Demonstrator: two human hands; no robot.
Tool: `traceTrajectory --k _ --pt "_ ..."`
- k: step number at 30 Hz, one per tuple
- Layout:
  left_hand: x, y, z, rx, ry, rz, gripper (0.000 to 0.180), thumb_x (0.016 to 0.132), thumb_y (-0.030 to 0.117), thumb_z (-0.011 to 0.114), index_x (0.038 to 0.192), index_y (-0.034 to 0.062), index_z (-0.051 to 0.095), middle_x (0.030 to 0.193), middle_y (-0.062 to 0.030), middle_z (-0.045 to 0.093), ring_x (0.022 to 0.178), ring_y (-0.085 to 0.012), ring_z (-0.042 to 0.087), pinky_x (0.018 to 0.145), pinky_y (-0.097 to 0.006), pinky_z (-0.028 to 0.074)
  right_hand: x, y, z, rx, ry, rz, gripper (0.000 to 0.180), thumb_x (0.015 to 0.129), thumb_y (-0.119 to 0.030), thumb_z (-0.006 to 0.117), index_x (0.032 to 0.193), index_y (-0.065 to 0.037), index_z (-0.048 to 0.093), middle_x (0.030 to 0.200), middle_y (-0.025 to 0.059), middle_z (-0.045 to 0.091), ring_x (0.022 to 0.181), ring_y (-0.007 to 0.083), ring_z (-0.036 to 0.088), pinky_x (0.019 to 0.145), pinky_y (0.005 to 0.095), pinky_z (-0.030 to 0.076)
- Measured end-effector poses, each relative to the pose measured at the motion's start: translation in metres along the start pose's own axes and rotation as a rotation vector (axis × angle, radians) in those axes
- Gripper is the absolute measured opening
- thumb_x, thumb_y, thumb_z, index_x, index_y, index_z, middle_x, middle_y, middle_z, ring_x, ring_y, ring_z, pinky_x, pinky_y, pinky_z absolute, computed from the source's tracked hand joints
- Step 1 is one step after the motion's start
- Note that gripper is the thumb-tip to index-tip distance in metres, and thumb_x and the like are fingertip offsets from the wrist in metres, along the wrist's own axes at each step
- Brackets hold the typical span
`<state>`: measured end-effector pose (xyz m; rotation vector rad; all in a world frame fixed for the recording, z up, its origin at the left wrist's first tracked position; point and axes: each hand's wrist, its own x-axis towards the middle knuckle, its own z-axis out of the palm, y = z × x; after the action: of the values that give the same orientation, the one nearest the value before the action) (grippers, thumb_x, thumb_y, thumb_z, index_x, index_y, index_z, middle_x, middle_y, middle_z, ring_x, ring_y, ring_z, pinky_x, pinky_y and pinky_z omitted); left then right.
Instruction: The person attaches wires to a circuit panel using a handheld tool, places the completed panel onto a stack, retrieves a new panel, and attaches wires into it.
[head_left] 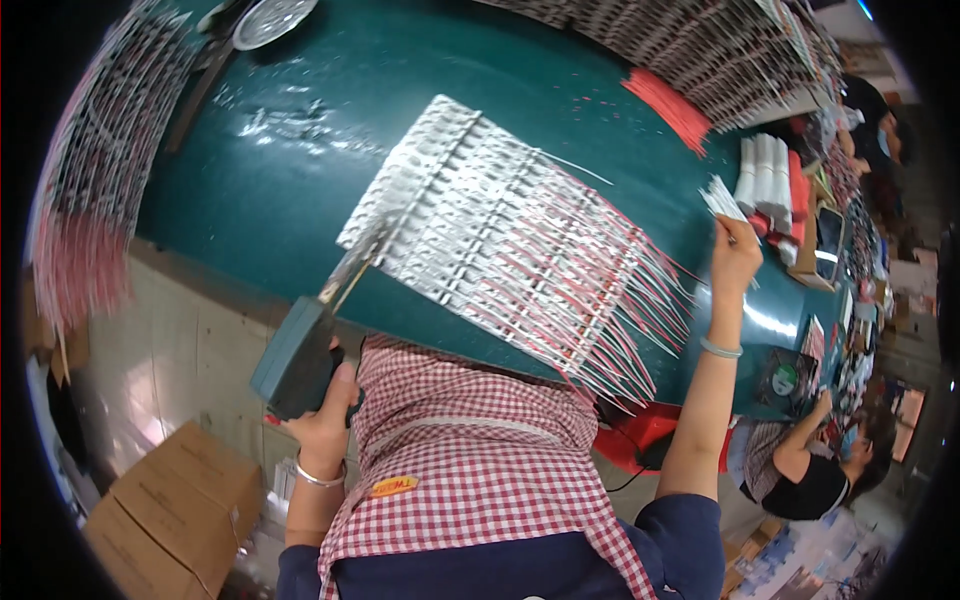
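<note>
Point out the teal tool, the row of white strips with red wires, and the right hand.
teal tool (297,358), head view, its body.
white strips (470,215), head view, middle of the row.
right hand (735,255), head view, its back.

Green worktable (330,130): glare on top | pale tiled floor (170,370) below its left edge | cardboard boxes (175,505) on floor beneath table

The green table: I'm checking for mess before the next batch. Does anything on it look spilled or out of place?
Yes. Small pale scraps or flecks lie scattered on the green table behind the row of wired white parts, near a round metal dish. What they are is unclear. The red wire bundle lies neatly.
</note>
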<state>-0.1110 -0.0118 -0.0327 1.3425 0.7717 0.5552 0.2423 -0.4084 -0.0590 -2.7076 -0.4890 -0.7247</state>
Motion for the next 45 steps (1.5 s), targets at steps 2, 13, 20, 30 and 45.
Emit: traceTrajectory --k 2,13,20,30,45 --pt "0.001 -0.003 -0.005 0.043 -0.017 0.013 0.036 0.084 -0.007 0.067 0.119 -0.0069 0.059 0.104 -0.015 0.066 0.057 -0.0114 0.055 0.049 -0.024 0.044 -0.004 0.023 0.003 -0.026 0.001 0.048 0.01 0.083 -0.006 0.071 0.092 -0.007 0.075 0.094 0.0117 0.071 0.089 0.0289 0.069 0.082 0.0362 0.053" --pt "-0.012 -0.008 -0.02 -0.014 -0.042 -0.011 0.038 0.086 -0.006 0.065 0.123 -0.006 0.057 0.115 -0.0153 0.066 0.063 -0.0119 0.058 0.052 -0.025 0.047 -0.016 -0.181 -0.043 0.436 0.055 -0.071 0.014 0.083 0.004 0.071 0.096 -0.001 0.074 0.087 0.0095 0.069 0.077 0.0162 0.063 0.071 0.0269 0.05" --pt "-0.031 -0.031 -0.045 0.236 -0.114 0.158 0.039 0.087 -0.005 0.065 0.125 -0.0037 0.057 0.113 -0.014 0.066 0.065 -0.0114 0.058 0.055 -0.025 0.048 -0.076 -0.324 -0.004 0.799 -0.195 -0.286 0.017 0.074 0.004 0.073 0.088 -0.004 0.068 0.08 0.0068 0.059 0.075 0.0246 0.056 0.065 0.0359 0.046" --pt "-0.027 -0.033 -0.042 0.437 -0.134 0.273 0.022 0.076 -0.001 0.074 0.096 -0.0042 0.068 0.085 -0.0118 0.066 0.067 -0.0199 0.064 0.061 -0.028 0.05 -0.092 -0.332 0.021 0.643 -0.183 -0.304 0.012 0.075 0.001 0.073 0.081 -0.005 0.065 0.08 0.006 0.054 0.075 0.0243 0.054 0.065 0.0363 0.043" --pt "-0.021 -0.019 -0.036 0.521 -0.196 0.322 0.018 0.075 -0.002 0.073 0.091 -0.0038 0.067 0.083 -0.0122 0.064 0.064 -0.0214 0.063 0.058 -0.028 0.049 -0.093 -0.335 0.02 0.569 -0.202 -0.333 0.013 0.075 0.001 0.071 0.078 -0.005 0.059 0.079 0.007 0.05 0.074 0.0254 0.051 0.064 0.0375 0.041"
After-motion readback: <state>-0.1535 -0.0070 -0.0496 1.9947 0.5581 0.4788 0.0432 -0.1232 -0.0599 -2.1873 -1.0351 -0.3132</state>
